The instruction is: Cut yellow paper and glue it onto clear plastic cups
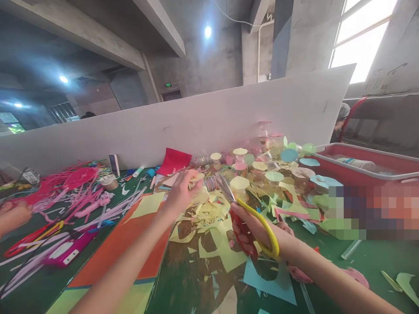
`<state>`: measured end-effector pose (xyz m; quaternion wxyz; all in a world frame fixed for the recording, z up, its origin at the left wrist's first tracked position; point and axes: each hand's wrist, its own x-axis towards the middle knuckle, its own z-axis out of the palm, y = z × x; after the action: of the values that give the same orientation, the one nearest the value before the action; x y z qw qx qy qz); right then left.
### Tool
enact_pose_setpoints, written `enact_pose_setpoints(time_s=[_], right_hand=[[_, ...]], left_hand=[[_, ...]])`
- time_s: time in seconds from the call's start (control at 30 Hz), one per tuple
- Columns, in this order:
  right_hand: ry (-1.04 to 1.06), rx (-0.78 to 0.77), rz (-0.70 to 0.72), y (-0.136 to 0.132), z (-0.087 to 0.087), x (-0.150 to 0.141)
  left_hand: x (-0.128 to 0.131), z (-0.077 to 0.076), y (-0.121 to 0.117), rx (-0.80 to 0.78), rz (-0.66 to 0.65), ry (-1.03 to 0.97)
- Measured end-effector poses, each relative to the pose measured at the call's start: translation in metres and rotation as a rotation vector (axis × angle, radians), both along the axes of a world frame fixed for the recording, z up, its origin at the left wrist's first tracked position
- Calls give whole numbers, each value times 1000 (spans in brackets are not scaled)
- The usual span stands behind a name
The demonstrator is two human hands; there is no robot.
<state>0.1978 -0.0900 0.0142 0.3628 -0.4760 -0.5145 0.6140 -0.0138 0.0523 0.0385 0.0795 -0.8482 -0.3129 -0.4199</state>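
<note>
the left grip [181, 194] pinches a scrap of pale yellow paper [199, 196] against a ribbed clear plastic bottle [211, 183], while the right grip [257, 231] wraps closed around yellow-and-red-handled steel scissors [262, 222], their blades [225, 187] pointing at that bottle just beside the left fingers [196, 181]. a slip on the slick plastic could nick those fingers. loose paper offcuts [222, 248] heaped on the green counter [360, 257] could also snag the blades.

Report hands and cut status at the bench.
Left hand pinching pale yellow paper. Right hand in yellow-handled scissors, blades toward the paper. In the way: ribbed clear plastic bottle, paper scraps underneath.
</note>
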Motion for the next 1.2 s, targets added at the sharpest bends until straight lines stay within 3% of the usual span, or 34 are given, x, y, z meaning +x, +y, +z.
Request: enact_pose_setpoints(time_s=[0.3,0.53,0.7,0.8,1.03,1.2], right_hand=[[-30,71,-4,-3,4,-6],[-74,33,-12,-3,3,-6],[-114,24,-24,-3,4,-6],[-125,40,-11,-4,5,-6],[-133,85,-10,-4,5,-6],[-123,127,6,-3,2,-5]], left_hand=[[31,25,42,-43,-43,-53],[59,61,60,-121,-149,-125],[78,90,59,-285,-157,-160],[91,100,56,-344,-128,-130],[121,102,49,-330,-193,34],[143,108,29,-347,-265,109]])
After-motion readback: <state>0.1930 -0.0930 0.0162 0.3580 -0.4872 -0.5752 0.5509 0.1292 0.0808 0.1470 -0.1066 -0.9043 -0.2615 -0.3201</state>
